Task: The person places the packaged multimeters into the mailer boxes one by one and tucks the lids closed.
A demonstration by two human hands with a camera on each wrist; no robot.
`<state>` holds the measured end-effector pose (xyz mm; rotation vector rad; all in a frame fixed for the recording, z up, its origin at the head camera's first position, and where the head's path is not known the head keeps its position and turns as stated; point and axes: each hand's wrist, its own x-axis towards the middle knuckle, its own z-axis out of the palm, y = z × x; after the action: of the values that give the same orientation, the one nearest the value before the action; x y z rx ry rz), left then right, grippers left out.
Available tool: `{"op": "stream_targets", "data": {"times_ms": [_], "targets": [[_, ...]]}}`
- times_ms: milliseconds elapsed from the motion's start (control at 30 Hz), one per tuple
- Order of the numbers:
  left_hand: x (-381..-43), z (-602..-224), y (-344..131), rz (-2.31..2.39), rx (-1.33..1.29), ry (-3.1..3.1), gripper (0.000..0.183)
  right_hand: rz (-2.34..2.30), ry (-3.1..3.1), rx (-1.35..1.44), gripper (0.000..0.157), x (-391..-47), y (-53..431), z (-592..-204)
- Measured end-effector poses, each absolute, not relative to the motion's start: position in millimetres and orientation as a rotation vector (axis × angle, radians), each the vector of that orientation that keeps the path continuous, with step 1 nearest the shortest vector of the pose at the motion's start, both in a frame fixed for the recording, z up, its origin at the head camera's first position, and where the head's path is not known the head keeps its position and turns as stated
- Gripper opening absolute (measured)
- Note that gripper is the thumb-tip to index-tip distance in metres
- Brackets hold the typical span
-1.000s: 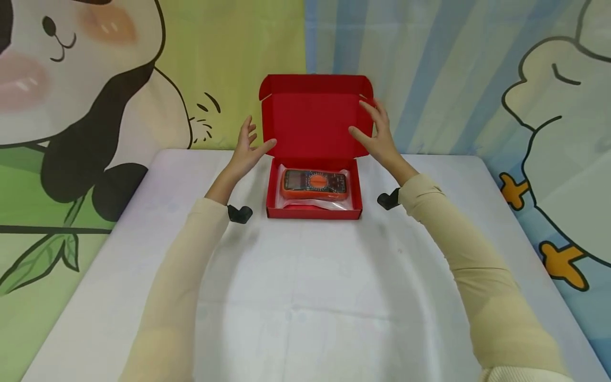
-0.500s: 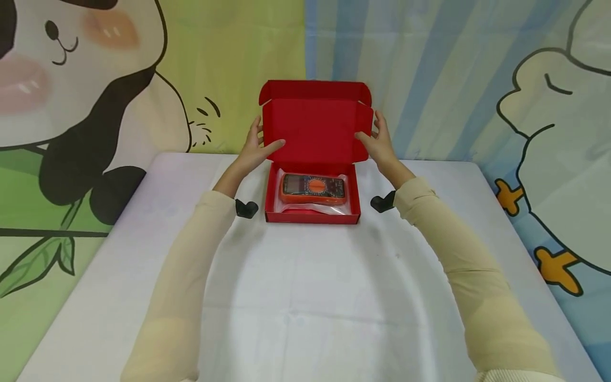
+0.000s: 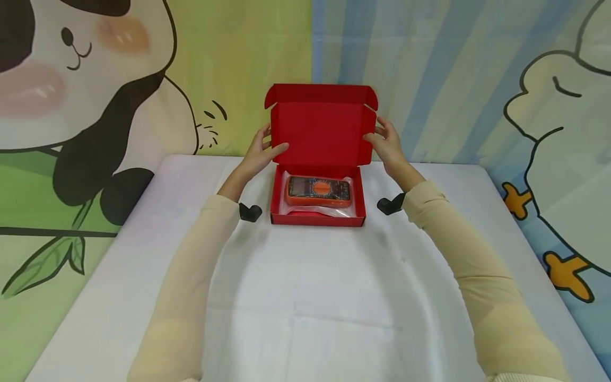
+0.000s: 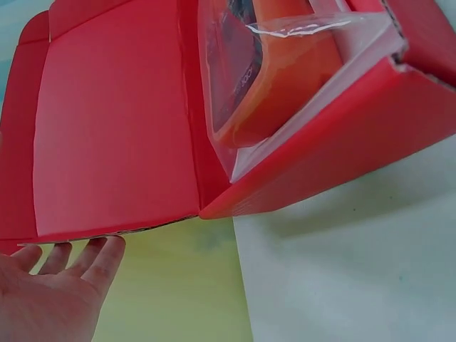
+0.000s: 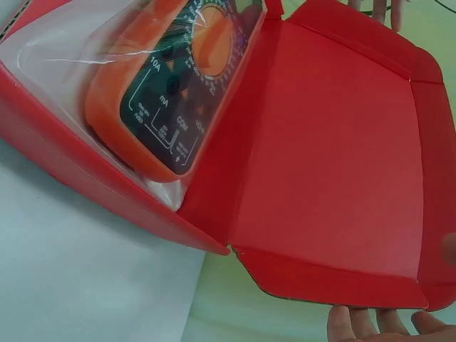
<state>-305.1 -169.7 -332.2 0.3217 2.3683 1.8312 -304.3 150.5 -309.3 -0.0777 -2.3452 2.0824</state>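
Right now I have 2 bare hands working at a red box [image 3: 317, 219], which sits between them and slightly nearer me than they are. My left hand [image 3: 258, 157] is grasping the side of the upright lid [image 3: 320, 132], its thumb [image 3: 281, 149] across the inner face and its fingers [image 4: 103, 265] reaching the edge from outside. My right hand [image 3: 391, 151] grips the opposite side the same way, thumb in front, its fingers [image 5: 344, 326] at the flap's outer edge.

Below and between the hands, inside the box's lower half, lies the orange multimeter [image 3: 316, 201], face up in a clear plastic bag [image 3: 329, 211]. Its screen [image 3: 303, 185] is on the left hand's side, the orange dial [image 3: 322, 188] near the middle, and its sockets on the right hand's side; from my right wrist view I can read 10A, mA and COM.

Behind each hand, a black piece [image 3: 250, 213] juts inward from the cuff of a beige sleeve [image 3: 176, 297]. Under the hands I see a white tabletop [image 3: 305, 302]. Beyond them hangs a printed backdrop [image 3: 243, 53], its panda [image 3: 138, 116] farther out past the left hand.
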Motion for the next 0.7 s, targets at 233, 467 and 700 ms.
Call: {"op": "stream_targets", "data": {"times_ms": [233, 467, 700], "targets": [[-287.1, -321.0, -166.4, 1.837, 0.369, 2.356, 0.089, 2.080, -2.343, -0.037, 0.072, -302.2, 152.9, -312.0], [-284.0, -320.2, -169.1, 1.847, 0.393, 2.346, 0.087, 2.138, -2.282, -0.024, 0.064, -302.9, 154.7, -311.5], [-282.5, -322.8, -171.8, 1.889, 0.483, 2.342, 0.071, 2.209, -2.230, -0.085, 0.052, -299.1, 158.5, -311.9]]}}
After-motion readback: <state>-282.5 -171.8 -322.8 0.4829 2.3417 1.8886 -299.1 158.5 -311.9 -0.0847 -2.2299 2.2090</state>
